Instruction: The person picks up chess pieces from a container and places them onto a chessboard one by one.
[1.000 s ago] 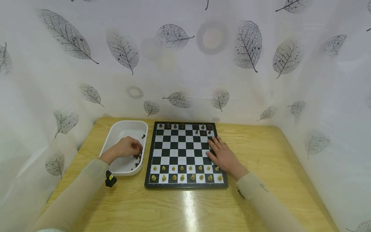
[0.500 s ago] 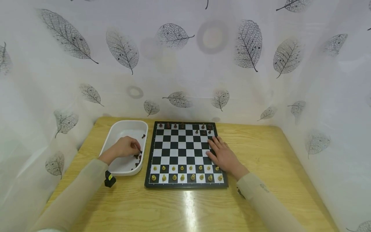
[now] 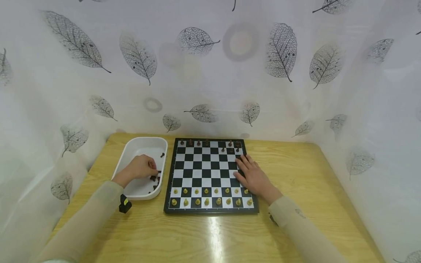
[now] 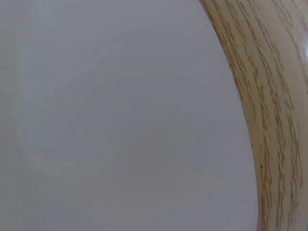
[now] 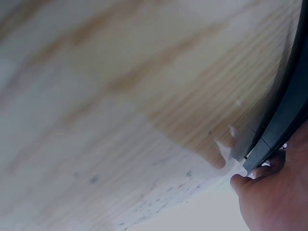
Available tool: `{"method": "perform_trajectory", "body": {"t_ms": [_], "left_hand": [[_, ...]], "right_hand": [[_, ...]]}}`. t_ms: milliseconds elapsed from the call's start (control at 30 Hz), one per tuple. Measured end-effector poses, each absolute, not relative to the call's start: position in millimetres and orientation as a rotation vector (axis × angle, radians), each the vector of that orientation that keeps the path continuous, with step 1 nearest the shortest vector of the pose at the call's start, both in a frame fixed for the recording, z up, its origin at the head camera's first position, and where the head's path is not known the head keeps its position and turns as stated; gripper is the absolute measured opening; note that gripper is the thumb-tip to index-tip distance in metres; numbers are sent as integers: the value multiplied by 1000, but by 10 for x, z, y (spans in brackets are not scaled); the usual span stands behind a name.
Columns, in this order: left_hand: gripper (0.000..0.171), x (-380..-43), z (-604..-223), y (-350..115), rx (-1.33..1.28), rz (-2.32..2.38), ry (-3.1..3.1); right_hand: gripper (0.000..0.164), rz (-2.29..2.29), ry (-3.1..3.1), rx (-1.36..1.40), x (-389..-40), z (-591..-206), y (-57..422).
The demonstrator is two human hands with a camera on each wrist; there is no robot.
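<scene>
In the head view my left hand reaches into the white tray, thumb and fingers curled together low over a small dark chess piece whose end shows at the fingertips. Several more dark brown pieces lie just below the fingers. My right hand rests with spread fingers on the right edge of the chessboard; the right wrist view shows part of that hand against the board's black side. Only the tray and wood show in the left wrist view.
Two rows of yellow pieces stand along the board's near side. Dark brown pieces stand along its far side, with gaps between them. One loose dark piece lies near the tray's right wall. A leaf-print curtain surrounds the wooden table.
The left hand's fingers have shifted slightly among the dark pieces in the tray, and a piece's end shows more clearly at the fingertips. The right hand has stayed still.
</scene>
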State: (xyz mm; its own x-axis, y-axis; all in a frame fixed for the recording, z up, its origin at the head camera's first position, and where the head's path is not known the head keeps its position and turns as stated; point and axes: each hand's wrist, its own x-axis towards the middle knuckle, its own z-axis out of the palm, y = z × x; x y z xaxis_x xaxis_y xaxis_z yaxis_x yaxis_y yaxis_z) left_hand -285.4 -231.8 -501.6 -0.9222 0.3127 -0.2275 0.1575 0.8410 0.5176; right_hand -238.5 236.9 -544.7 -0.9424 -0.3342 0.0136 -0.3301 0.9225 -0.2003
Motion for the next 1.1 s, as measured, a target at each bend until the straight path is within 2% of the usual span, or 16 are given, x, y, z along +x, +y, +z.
{"method": "perform_trajectory", "body": {"t_ms": [600,1100], "left_hand": [[18,-2867,-5041,-2348,432,733,2766],[27,-2857,-4984,-2371,420,871,2888]], "right_hand": [[73,-325,3064,-536,-2372,-5426,2358],[73,-309,3072,-542,-2396,-5473,2373]]}}
